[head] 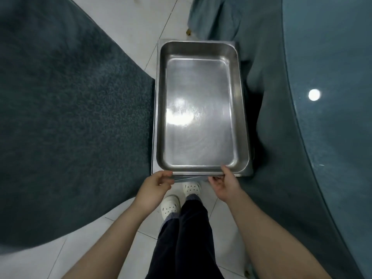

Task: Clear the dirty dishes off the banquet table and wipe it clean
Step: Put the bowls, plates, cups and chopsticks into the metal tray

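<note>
Head view, looking straight down: a deep rectangular stainless steel pan point(198, 109) is held out level in front of the person, its long side running away from the body. The inside is bare metal with a bright ceiling light reflected near the middle of its floor. A second flat metal edge shows just under the pan along its left and near sides; whether that is another pan nested below or a tray cannot be told.

The left hand point(156, 185) holds the near left corner, its grip closed on the rim, thumb lying along the top edge and fingers curled beneath. The right hand point(226, 182) holds the near right corner, its grip likewise closed on the rim, thumb laid over the lip into the pan's inner wall and fingers tucked underneath. Both forearms are bare.

Below the pan lie pale floor tiles point(128, 19), and the person's dark trousers point(185, 238) and white perforated clogs point(170, 206) show between the arms. To the right stands the round worktop point(338, 57), its glass top over a blue-green cloth that drapes down toward the floor, with a round light glinting on the glass. To the left a dark teal textured cloth point(66, 109) fills the frame, hanging close beside the pan's left side.
</note>
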`<state>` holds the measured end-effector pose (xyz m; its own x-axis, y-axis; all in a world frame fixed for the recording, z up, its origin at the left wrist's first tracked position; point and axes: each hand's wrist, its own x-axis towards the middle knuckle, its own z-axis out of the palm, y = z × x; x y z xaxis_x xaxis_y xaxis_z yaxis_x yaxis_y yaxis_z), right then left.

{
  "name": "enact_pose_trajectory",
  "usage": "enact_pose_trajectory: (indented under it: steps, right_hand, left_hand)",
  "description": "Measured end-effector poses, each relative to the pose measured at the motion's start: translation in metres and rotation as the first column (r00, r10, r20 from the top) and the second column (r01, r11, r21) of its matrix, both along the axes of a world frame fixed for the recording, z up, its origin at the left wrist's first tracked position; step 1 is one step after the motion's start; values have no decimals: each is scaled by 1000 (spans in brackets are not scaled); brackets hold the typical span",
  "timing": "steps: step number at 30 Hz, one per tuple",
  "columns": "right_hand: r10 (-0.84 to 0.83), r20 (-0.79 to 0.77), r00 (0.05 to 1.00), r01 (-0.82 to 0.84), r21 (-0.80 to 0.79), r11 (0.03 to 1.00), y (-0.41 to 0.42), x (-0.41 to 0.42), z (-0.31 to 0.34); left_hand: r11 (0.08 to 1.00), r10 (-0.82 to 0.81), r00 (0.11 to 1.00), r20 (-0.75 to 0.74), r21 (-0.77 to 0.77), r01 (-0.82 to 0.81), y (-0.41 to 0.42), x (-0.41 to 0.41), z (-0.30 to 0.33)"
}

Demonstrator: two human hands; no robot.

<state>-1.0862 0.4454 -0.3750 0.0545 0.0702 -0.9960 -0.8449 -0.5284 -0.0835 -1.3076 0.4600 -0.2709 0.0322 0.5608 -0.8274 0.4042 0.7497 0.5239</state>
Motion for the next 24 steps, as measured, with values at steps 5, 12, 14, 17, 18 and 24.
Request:
enact_pose_trajectory:
  steps: [5, 12, 14, 17, 18, 24]
  right_hand:
    - [68, -24, 997, -66, 89, 994, 13, -12, 28]
    - [29, -27, 999, -24, 193, 981, 15, -26, 88]
    - [16, -40, 999, -7, 210, 978, 9, -28, 105]
    - [26, -47, 999, -13, 248, 969, 1, -32, 136]
    - [36, -46, 998, -22, 267, 963, -1, -33, 146]
    - [86, -72, 994, -51, 395, 917, 10, -43, 214]
  left_hand:
    - [1000, 10, 999, 30, -7, -9, -4, -10, 14]
    - [978, 183, 976, 120, -126, -168, 4, -23, 43]
    - [954, 274, 941, 199, -177, -241, 4, -20, 55]
    - [914, 399, 874, 279, -197, -354, -3, -15, 74]
    - [907, 419, 860, 290, -184, -380, -6, -14, 80]
    - [844, 512, 785, 348, -36, -534, 2, -10, 126]
